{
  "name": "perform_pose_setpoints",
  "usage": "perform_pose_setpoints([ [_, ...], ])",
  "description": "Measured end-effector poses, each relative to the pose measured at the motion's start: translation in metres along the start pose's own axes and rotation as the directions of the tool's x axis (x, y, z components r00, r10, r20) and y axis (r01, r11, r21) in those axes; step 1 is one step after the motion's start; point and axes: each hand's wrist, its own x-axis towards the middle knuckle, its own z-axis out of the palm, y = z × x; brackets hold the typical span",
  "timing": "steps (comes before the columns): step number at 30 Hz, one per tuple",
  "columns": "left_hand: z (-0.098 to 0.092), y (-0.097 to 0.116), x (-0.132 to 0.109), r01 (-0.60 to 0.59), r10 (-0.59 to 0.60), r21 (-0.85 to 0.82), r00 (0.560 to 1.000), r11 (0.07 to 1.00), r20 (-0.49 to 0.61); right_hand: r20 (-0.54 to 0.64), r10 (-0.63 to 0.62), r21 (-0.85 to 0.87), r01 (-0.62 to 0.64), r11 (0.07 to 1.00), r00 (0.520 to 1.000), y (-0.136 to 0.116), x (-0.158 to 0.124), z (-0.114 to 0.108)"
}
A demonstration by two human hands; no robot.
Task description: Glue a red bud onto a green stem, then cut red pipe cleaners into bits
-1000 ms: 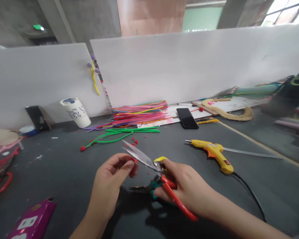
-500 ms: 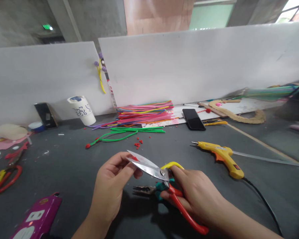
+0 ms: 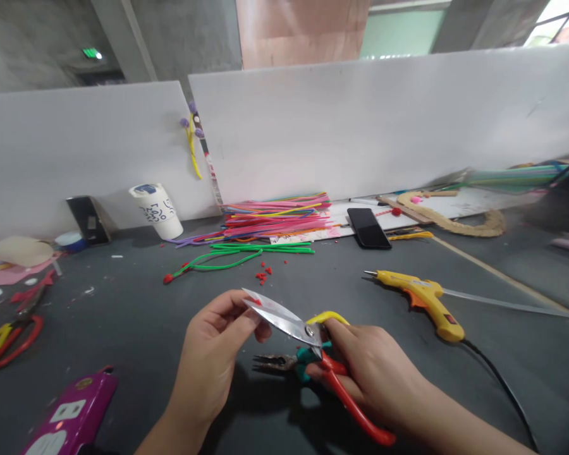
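My right hand [image 3: 370, 373] grips a pair of scissors [image 3: 284, 321] with one yellow and one red handle. Their blades point left toward my left hand [image 3: 218, 354]. That hand pinches its thumb and fingers together at the blade tips, around a small red bit I can barely see. Under the scissors, pliers with teal grips [image 3: 284, 363] lie on the dark table [image 3: 123, 316]. Red scraps [image 3: 263, 275] are scattered just beyond my hands.
A yellow glue gun [image 3: 422, 296] with a black cord lies to the right. Green pipe cleaners [image 3: 237, 254] and a colourful stack [image 3: 275, 218] sit by the white partition [image 3: 360, 120]. A black phone [image 3: 368, 227], paper cup [image 3: 155, 210] and magenta power strip [image 3: 69, 417] are also here.
The scissor blades came together and swung over to my left fingertips. Both hands have stayed almost still for the last half second.
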Motion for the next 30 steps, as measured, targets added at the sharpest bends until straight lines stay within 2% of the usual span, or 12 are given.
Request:
perform_pose_setpoints([
  [21, 0.0029, 0.0031, 0.0025, 0.032, -0.033, -0.099, 0.999, 0.995, -0.009, -0.048, -0.025, -0.065, 0.022, 0.998, 0.999, -0.0009, -0.0005, 0.0029],
  [30, -0.0004, 0.0024, 0.0043, 0.048, -0.050, -0.063, 0.998, 0.997, -0.024, -0.069, -0.002, -0.064, -0.002, 0.998, 0.998, 0.0017, -0.0003, 0.0025],
])
